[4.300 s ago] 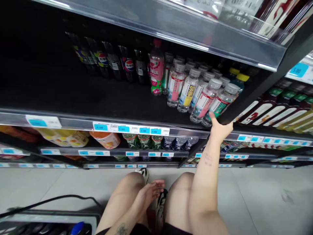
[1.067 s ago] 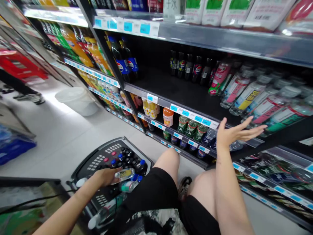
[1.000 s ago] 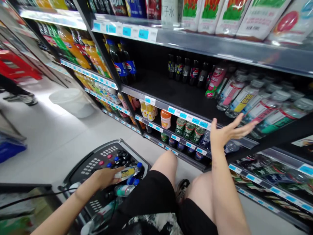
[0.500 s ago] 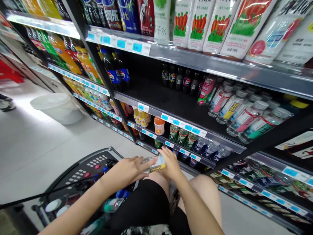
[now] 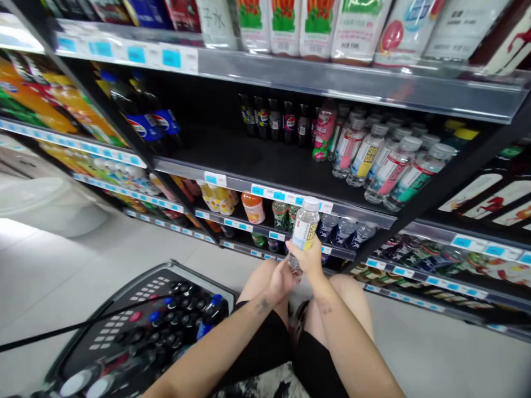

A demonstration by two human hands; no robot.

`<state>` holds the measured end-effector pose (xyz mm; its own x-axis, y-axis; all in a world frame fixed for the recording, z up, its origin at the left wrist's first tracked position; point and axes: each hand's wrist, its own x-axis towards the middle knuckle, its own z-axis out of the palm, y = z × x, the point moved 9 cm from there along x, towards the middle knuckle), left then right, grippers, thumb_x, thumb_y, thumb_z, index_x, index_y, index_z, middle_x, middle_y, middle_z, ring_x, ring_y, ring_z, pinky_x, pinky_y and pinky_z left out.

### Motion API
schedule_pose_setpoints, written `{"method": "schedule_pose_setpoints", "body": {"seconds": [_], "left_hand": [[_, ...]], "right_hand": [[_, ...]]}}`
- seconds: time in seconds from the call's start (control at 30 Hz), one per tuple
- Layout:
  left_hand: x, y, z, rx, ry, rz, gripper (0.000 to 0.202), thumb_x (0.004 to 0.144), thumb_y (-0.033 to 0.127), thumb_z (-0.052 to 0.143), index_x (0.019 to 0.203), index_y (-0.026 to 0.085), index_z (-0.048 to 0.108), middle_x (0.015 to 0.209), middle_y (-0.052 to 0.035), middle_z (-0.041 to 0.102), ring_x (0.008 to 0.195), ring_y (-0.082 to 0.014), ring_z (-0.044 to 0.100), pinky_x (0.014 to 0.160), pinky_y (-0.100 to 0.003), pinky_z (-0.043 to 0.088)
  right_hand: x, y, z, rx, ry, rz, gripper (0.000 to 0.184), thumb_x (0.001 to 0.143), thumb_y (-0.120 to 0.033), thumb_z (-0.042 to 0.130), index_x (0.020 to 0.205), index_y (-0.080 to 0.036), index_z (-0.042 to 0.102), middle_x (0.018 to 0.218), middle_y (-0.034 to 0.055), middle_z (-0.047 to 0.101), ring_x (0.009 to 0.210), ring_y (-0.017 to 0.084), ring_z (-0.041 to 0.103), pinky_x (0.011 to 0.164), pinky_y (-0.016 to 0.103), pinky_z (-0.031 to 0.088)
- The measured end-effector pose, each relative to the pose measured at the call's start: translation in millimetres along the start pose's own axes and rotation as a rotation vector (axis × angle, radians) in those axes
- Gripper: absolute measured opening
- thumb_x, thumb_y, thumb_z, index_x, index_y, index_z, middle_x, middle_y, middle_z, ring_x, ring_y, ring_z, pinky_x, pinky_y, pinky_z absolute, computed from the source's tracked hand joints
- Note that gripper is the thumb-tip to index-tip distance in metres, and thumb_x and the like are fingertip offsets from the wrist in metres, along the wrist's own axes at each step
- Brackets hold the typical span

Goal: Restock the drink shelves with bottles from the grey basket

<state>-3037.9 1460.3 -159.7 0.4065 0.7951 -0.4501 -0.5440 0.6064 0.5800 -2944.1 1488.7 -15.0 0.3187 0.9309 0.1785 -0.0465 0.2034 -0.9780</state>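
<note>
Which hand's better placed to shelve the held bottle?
Right hand, probably: it grips the yellow-labelled bottle and sits nearer the shelved clear bottles; the left hand is lower, by its base.

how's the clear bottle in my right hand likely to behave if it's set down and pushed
The bottle looks shiny, so it may feel slippery. Being round-sided, it could roll if laid flat. It's taller than wide, so a push near its cap might tip it.

bottle (image 5: 305, 231) partly behind right hand (image 5: 311, 258)
</note>
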Motion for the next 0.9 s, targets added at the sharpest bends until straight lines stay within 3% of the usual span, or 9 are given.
{"method": "schedule_pose_setpoints", "body": {"seconds": [0.07,0.13,0.3,0.4,0.53,0.67,0.77,0.9], "left_hand": [[8,-35,-0.8,0.015,-0.041,-0.139,0.042,0.097,0.050,0.052,0.100,0.012,0.069,0.083,-0.0115,0.068,0.069,-0.0194,0.059,0.063,-0.030,0.043],[7,-45,3.5,0.003,-0.127,-0.199,0.048,0.097,0.055,0.051,0.095,0.012,0.071,0.083,-0.0124,0.069,0.071,-0.0198,0.061,0.064,-0.029,0.043],[-3,-18,18.7,-0.107,-0.353,-0.131,0.048,0.091,0.061,0.068,0.100,0.013,0.073,0.090,-0.0101,0.072,0.080,-0.0199,0.065,0.073,-0.029,0.048],[-8,-15,19.5,-0.072,-0.406,-0.119,0.051,0.088,0.060,0.072,0.106,0.012,0.074,0.100,-0.0125,0.074,0.089,-0.0211,0.068,0.078,-0.029,0.050],[-18,-21,24.6,-0.019,-0.539,-0.139,0.067,0.085,0.073,0.066,0.107,0.010,0.074,0.097,-0.0155,0.074,0.086,-0.0235,0.070,0.069,-0.027,0.048],[-32,-25,31.4,-0.003,-0.689,-0.218,0.089,0.079,0.089,0.056,0.108,0.007,0.074,0.089,-0.0166,0.074,0.073,-0.0215,0.069,0.060,-0.025,0.045],[-33,-22,30.1,0.021,-0.695,-0.202,0.084,0.081,0.085,0.059,0.109,0.007,0.075,0.087,-0.0155,0.074,0.071,-0.0194,0.068,0.060,-0.023,0.045],[-32,-27,28.5,0.052,-0.731,-0.194,0.074,0.081,0.073,0.070,0.117,0.008,0.076,0.093,-0.0156,0.077,0.075,-0.0189,0.070,0.064,-0.023,0.049]], "right_hand": [[1,2,-12,0.047,0.004,0.022,0.053,0.064,-0.046,0.089,0.099,-0.015,0.063,0.090,0.0068,0.073,0.076,0.021,0.068,0.071,0.032,0.056],[0,2,-23,0.063,0.004,0.021,0.054,0.064,-0.043,0.090,0.102,-0.015,0.063,0.093,0.0063,0.073,0.078,0.020,0.067,0.073,0.030,0.056],[1,9,-31,0.120,-0.054,0.077,0.054,0.062,-0.039,0.093,0.101,-0.016,0.063,0.091,0.0060,0.073,0.078,0.019,0.068,0.073,0.030,0.056],[4,21,-18,0.249,-0.155,0.154,0.050,0.062,-0.039,0.092,0.096,-0.015,0.065,0.090,0.0072,0.072,0.072,0.019,0.067,0.068,0.029,0.056],[3,36,18,0.617,-0.405,0.301,0.055,0.062,-0.047,0.086,0.102,-0.014,0.065,0.086,0.0076,0.070,0.067,0.019,0.065,0.062,0.028,0.055],[-2,38,41,0.887,-0.589,0.372,0.073,0.065,-0.076,0.081,0.101,-0.016,0.062,0.074,0.0027,0.062,0.058,0.017,0.058,0.055,0.028,0.052],[-6,32,48,0.969,-0.691,0.351,0.084,0.067,-0.093,0.070,0.100,-0.017,0.060,0.071,0.0004,0.058,0.055,0.015,0.055,0.052,0.027,0.051],[-14,29,49,0.963,-0.775,0.340,0.094,0.066,-0.103,0.058,0.104,-0.016,0.059,0.065,0.0004,0.058,0.050,0.016,0.054,0.047,0.028,0.050]]}}
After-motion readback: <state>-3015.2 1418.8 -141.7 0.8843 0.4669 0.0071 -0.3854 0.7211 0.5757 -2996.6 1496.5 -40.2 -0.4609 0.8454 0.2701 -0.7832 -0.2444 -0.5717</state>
